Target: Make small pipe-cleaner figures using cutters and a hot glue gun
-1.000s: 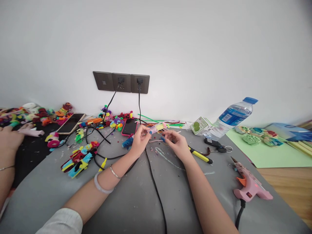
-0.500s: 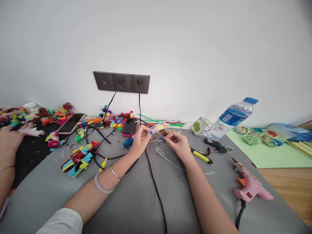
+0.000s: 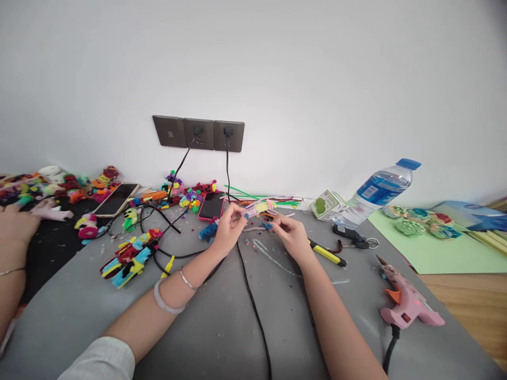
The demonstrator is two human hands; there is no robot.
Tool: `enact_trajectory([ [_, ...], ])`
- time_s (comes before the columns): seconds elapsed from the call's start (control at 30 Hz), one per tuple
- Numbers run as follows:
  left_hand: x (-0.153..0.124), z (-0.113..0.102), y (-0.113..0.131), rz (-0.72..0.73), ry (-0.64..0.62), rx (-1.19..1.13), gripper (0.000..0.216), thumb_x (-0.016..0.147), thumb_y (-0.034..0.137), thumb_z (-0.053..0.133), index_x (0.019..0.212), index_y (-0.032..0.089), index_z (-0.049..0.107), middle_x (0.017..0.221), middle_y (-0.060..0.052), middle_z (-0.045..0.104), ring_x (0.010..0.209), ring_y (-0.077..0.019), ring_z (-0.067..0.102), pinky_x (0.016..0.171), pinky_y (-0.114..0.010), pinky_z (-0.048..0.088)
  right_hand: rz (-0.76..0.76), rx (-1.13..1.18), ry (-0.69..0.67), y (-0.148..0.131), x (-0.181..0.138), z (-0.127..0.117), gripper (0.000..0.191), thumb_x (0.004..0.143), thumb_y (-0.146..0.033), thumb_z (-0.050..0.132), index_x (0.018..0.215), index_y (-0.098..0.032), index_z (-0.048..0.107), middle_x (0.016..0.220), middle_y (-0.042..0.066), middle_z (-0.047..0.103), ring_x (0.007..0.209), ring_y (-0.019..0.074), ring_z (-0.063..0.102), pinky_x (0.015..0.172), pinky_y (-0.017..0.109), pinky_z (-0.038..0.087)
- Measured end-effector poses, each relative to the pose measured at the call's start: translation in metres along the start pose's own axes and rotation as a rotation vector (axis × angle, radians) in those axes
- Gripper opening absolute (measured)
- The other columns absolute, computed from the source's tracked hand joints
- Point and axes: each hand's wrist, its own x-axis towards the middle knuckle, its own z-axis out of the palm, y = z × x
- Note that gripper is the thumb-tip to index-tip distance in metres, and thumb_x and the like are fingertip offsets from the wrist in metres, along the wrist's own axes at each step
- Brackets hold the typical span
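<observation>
Between finger and thumb, my left hand (image 3: 230, 226) pinches a small pipe-cleaner figure (image 3: 260, 207) in pale purple, yellow and pink, raised over the grey table (image 3: 214, 322). Just right of it, my right hand (image 3: 291, 235) has its fingertips pressed together near the figure's lower side. Whatever lies in that pinch is too small to make out. A thin pale pink strip (image 3: 253, 229) runs between the two hands. Below them a sparkly pale strand (image 3: 273, 258) lies curved on the table, and a blue fuzzy piece (image 3: 208, 231) sits left of my left wrist.
A pink glue gun (image 3: 410, 306), a yellow-black cutter (image 3: 328, 253), car keys (image 3: 350, 235) and a tilted water bottle (image 3: 382, 187) are on the right. Black cables (image 3: 253, 306) cross the table. Finished fuzzy figures (image 3: 130, 258) lie left, near a co-worker's hand (image 3: 18, 229).
My right fingertips have shifted slightly, and the figure in my left hand has turned a little. The co-worker's hand at the far left has moved slightly. Other things stay put.
</observation>
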Motion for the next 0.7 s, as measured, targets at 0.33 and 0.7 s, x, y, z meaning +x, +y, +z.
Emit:
enact_trajectory([
  [0.33,-0.0006,-0.0001,0.0014,-0.009,-0.006,0.004,0.037,0.082,0.053,0.067,0.089,0.019,0.054,0.084,-0.002,0.056,0.074,-0.0132,0.059,0.068,-0.027,0.055,-0.007,0.055,-0.041,-0.0023,-0.0024,0.0044,0.037,0.093,-0.056,0.050,0.077,-0.022,0.049,0.070,-0.001,0.047,0.063,0.0150,0.041,0.060,0.027,0.036],
  [0.7,-0.0005,-0.0001,0.0005,-0.010,-0.003,-0.001,0.038,0.081,0.054,0.068,0.090,0.019,0.054,0.084,-0.001,0.055,0.071,-0.0121,0.059,0.067,-0.026,0.056,0.009,0.061,0.050,0.0041,-0.0012,0.0016,0.024,0.083,-0.043,0.066,0.085,-0.020,0.071,0.081,0.005,0.067,0.071,0.0178,0.057,0.063,0.030,0.044],
])
